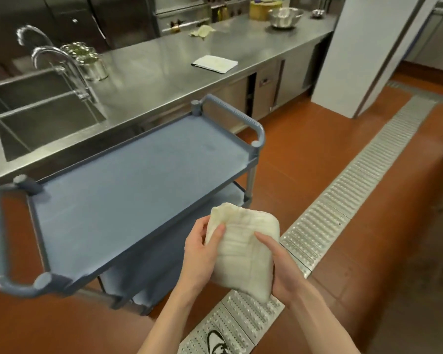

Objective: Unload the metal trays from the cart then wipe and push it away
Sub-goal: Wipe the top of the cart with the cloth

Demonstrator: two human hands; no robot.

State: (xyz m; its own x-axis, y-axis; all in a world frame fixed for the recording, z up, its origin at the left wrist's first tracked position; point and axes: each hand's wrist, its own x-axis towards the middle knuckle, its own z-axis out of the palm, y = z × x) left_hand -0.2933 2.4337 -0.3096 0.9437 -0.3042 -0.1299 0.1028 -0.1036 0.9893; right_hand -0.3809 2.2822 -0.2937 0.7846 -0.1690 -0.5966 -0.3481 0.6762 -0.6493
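Shoe (216,341): at 6 o'clock, nearest of all, a dark shoe with white marking stands on the floor grating (325,215).
Left hand (202,254): just right of centre at 5 o'clock, fingers curled round the left edge of the white cloth (243,249), thumb lying on its top face.
Right hand (276,272): just beside the left one, gripping the cloth's right side, thumb laid across the top and the other fingers hidden beneath.
White cloth: folded into a thick pad, held between both hands in the air above the near right corner of the cart, over the floor and grating.
Cart (128,190): blue-grey, from 9 o'clock across the centre, its top shelf bare, a lower shelf showing underneath, a looped handle at each end; parked alongside the steel counter (169,72).
Floor grating: a perforated metal strip running from 6 o'clock up toward 2 o'clock across the reddish-brown floor.
Sink (44,116): at 10 o'clock, sunk in the counter, with curved taps (62,65) behind it.
Folded towel (214,63): at 12 o'clock, flat on the counter, well apart from the cart.
Metal bowl (284,16): at 1 o'clock, far end of the counter, beside a yellow round container (261,10).
Metal trays: cannot tell where they stand.
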